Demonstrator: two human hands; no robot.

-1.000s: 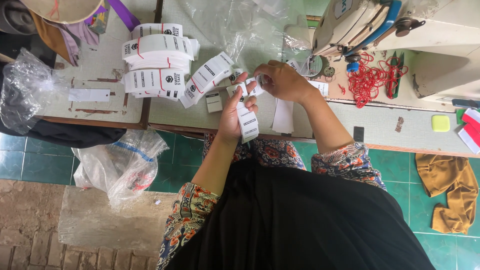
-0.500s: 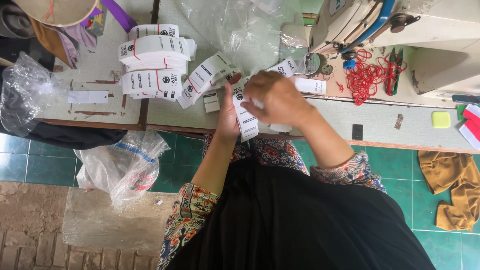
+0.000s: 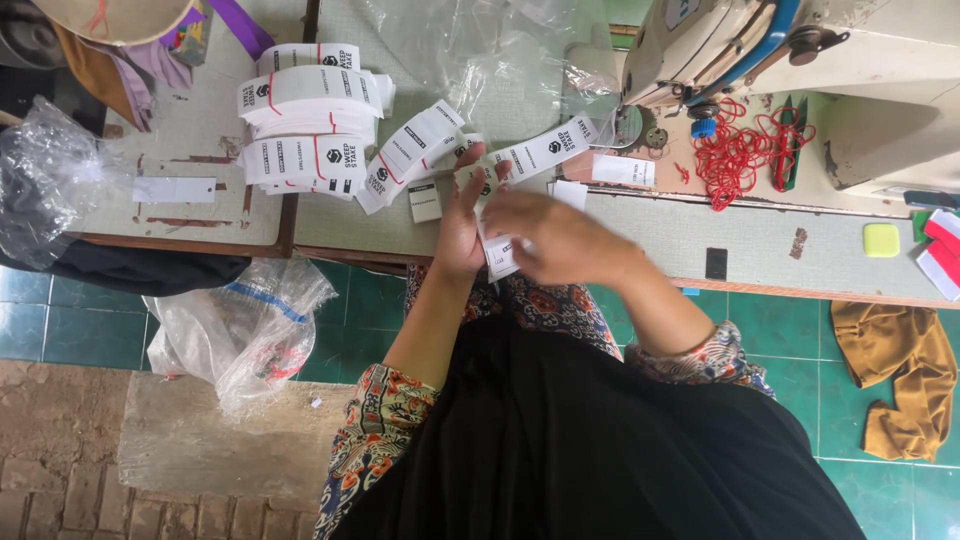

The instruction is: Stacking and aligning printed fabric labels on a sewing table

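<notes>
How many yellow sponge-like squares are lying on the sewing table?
1. The small yellow square pad lies at the table's right end, beside red-and-white striped pieces. Others may be hidden beyond the frame edge.

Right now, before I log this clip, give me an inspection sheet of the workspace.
Surface: worn pale table, paint chipped.
Job's things: small stack of white labels held in left hand; banded label bundles beside it.
Clutter: clear plastic bags, red thread, yellow pad.
Grippers: right hand over the labels, blurred.
Cables: nothing seen.
Surroundings: sewing machine, green tiled floor, brown cloth.
</notes>
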